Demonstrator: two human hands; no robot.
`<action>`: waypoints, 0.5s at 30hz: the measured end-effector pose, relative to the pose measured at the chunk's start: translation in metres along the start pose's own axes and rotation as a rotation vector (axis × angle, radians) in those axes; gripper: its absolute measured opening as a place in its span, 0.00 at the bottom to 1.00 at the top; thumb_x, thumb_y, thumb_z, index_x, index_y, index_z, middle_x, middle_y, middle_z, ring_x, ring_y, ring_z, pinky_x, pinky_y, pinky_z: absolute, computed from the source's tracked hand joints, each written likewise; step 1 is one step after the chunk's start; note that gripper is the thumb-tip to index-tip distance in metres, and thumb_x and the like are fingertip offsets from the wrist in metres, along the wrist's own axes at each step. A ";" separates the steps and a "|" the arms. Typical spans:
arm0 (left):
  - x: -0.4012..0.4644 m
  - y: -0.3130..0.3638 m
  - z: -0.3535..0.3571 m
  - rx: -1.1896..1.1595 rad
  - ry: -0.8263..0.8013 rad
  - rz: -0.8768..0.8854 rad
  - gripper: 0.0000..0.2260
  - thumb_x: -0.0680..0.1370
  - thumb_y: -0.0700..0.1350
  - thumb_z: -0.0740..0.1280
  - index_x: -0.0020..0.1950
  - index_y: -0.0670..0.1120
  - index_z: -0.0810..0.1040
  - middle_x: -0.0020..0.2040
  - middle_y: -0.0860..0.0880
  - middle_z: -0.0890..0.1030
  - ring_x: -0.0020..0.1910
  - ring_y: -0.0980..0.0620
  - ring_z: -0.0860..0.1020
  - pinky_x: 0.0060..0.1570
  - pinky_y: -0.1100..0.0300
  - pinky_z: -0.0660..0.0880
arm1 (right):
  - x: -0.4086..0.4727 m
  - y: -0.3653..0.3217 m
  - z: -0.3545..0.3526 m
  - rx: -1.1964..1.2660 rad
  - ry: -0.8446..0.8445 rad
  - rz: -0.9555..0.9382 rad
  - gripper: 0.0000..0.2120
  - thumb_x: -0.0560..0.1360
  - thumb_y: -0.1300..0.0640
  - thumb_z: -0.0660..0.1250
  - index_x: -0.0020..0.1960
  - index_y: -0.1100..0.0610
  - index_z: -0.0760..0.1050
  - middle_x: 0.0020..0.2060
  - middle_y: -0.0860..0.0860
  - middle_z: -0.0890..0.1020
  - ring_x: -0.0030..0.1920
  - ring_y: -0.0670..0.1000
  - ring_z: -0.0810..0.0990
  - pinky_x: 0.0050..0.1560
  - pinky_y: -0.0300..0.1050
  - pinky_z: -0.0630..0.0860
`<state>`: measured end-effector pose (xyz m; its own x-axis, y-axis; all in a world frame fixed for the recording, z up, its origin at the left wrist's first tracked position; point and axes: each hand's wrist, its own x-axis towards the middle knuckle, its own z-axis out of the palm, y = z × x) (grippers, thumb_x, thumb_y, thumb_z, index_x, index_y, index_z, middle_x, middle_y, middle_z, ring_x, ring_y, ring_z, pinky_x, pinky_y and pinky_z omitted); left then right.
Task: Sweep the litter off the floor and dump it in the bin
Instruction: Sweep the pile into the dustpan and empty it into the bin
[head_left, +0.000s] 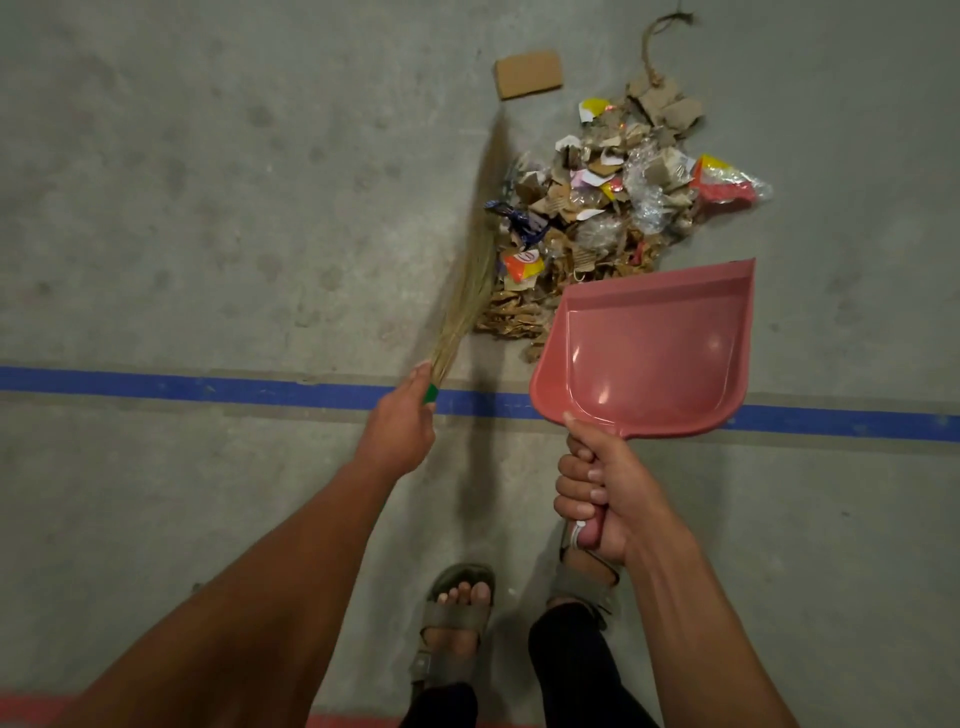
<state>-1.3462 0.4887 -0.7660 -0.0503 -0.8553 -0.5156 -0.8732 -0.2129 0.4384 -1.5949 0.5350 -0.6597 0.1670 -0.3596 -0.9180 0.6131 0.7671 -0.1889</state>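
A heap of litter (608, 208), torn cardboard, wrappers and clear plastic, lies on the grey concrete floor ahead of me. My left hand (402, 421) grips a grass broom (475, 254) by its green-banded handle; the bristles slant up along the heap's left edge. My right hand (597, 491) grips the handle of a pink dustpan (649, 348), held just above the floor with its lip at the near side of the heap. The pan holds nothing. No bin is in view.
A loose cardboard piece (529, 74) lies apart, beyond the heap, and a frayed rope (657, 39) trails off at the top. A blue floor line (208, 388) crosses under my hands. My sandalled feet (457, 618) stand below; a red strip (31, 709) marks the near edge.
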 end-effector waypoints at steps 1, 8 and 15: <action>-0.003 0.003 0.000 -0.010 0.048 0.025 0.29 0.85 0.43 0.63 0.84 0.48 0.58 0.80 0.46 0.68 0.72 0.41 0.74 0.70 0.45 0.72 | 0.000 -0.001 0.001 0.000 -0.007 0.000 0.21 0.81 0.50 0.66 0.32 0.52 0.64 0.21 0.45 0.58 0.18 0.42 0.55 0.18 0.35 0.53; 0.015 0.028 -0.024 0.130 0.239 0.070 0.33 0.83 0.42 0.65 0.85 0.56 0.54 0.81 0.56 0.65 0.53 0.45 0.81 0.50 0.47 0.82 | 0.005 -0.019 0.010 -0.007 -0.026 -0.008 0.20 0.81 0.51 0.66 0.33 0.51 0.64 0.22 0.45 0.58 0.18 0.42 0.56 0.18 0.35 0.54; 0.083 0.071 -0.064 0.211 0.321 0.084 0.33 0.83 0.43 0.65 0.83 0.59 0.56 0.81 0.58 0.64 0.59 0.43 0.81 0.52 0.46 0.82 | 0.013 -0.062 0.008 0.010 -0.044 -0.029 0.20 0.81 0.51 0.67 0.33 0.52 0.65 0.22 0.46 0.59 0.18 0.43 0.56 0.19 0.36 0.54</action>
<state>-1.3809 0.3724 -0.7305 -0.0011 -0.9771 -0.2130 -0.9546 -0.0624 0.2914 -1.6246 0.4791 -0.6570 0.1827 -0.4048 -0.8960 0.6257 0.7509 -0.2116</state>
